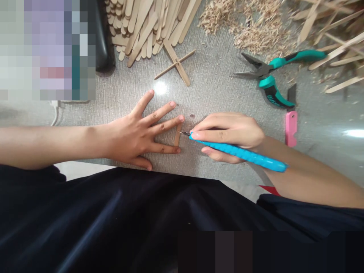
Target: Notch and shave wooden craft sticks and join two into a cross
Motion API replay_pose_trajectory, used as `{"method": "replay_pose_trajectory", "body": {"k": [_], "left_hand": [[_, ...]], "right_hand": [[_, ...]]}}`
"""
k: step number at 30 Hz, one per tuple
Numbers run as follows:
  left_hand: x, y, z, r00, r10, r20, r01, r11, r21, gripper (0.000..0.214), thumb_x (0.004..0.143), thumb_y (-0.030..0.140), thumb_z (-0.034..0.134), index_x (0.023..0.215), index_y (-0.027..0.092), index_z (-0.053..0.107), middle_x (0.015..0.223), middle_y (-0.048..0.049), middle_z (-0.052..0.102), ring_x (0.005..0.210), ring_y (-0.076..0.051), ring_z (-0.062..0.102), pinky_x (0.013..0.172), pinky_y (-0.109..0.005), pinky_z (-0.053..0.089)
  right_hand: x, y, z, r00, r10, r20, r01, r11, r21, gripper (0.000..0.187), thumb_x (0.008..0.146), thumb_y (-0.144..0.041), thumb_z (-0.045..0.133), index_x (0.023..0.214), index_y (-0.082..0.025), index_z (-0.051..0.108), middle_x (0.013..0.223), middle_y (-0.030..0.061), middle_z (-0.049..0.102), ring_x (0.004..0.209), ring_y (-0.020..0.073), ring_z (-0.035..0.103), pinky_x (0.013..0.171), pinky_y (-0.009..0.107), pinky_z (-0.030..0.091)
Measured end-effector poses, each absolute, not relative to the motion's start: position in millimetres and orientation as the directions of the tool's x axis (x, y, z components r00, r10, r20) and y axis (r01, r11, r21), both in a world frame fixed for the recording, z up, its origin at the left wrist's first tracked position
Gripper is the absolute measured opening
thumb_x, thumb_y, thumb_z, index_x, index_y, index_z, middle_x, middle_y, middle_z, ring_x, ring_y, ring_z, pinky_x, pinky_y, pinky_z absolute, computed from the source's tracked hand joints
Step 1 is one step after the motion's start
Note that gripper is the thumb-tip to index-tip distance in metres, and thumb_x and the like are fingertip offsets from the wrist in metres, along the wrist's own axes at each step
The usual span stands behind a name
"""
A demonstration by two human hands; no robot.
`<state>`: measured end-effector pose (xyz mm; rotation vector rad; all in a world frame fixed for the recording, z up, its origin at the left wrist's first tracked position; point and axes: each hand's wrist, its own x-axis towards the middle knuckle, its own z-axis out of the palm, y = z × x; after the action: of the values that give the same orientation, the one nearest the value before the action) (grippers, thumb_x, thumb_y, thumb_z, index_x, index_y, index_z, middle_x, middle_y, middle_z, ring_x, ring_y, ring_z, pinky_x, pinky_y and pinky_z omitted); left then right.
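Note:
My left hand (142, 132) lies flat on the table, fingers spread. Two of its fingertips press on the ends of a short piece of wooden stick (177, 137). A blue-handled craft knife (239, 151) is pinched in my right hand (230, 132), its handle slanting down toward my forearm. The thin metal tip is at the short stick, between the two pressing fingers; whether it touches the wood I cannot tell. Just above the knife tip, a small dark mark (192, 116) shows on the table. Farther up, two wooden sticks (176, 62) form a cross.
Many flat craft sticks (145, 26) are piled at the back, beside a black object (105, 41). Wood shavings (253, 26) lie right of them. Teal-handled pliers (267, 70) and a pink cutter (291, 128) rest on the right. Assembled sticks (341, 45) fill the far right corner.

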<state>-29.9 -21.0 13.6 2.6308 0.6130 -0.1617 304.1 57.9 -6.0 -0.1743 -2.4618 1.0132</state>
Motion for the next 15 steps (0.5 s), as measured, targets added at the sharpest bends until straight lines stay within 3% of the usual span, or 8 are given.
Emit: {"method": "replay_pose_trajectory", "body": {"k": [6, 11, 15], "left_hand": [[-30.9, -16.4, 19.8, 0.906, 0.329, -0.267, 0.413, -0.824, 0.387, 0.134, 0.087, 0.091, 0.083, 0.193, 0.037, 0.02, 0.205, -0.0146, -0.003, 0.185, -0.066, -0.002, 0.135, -0.102, -0.006], [-31.3, -19.2, 18.6, 0.898, 0.349, -0.268, 0.433, -0.812, 0.391, 0.132, 0.092, 0.09, 0.074, 0.193, 0.028, 0.015, 0.205, -0.0159, -0.003, 0.184, -0.068, -0.002, 0.133, -0.102, -0.005], [-32.1, -25.5, 13.6, 0.902, 0.382, -0.203, 0.432, -0.806, 0.404, 0.125, 0.093, 0.09, 0.07, 0.193, 0.037, 0.017, 0.206, -0.0089, -0.003, 0.186, -0.063, -0.003, 0.137, -0.097, -0.01]], "right_hand": [[304.3, 57.7, -7.7, -0.879, 0.284, 0.384, -0.079, 0.707, -0.702, 0.04, 0.111, -0.035, 0.073, 0.151, -0.03, 0.074, 0.12, 0.0072, 0.088, 0.093, 0.0206, 0.085, 0.078, 0.033, 0.069], [303.6, 57.4, -10.4, -0.862, 0.306, 0.404, -0.092, 0.689, -0.719, 0.042, 0.11, -0.034, 0.076, 0.152, -0.03, 0.075, 0.118, 0.0065, 0.087, 0.091, 0.0203, 0.084, 0.077, 0.033, 0.068], [302.4, 57.7, -10.4, -0.861, 0.287, 0.421, -0.111, 0.701, -0.705, 0.044, 0.114, -0.047, 0.075, 0.153, -0.028, 0.074, 0.116, 0.0083, 0.087, 0.09, 0.0219, 0.084, 0.076, 0.034, 0.067]]}}
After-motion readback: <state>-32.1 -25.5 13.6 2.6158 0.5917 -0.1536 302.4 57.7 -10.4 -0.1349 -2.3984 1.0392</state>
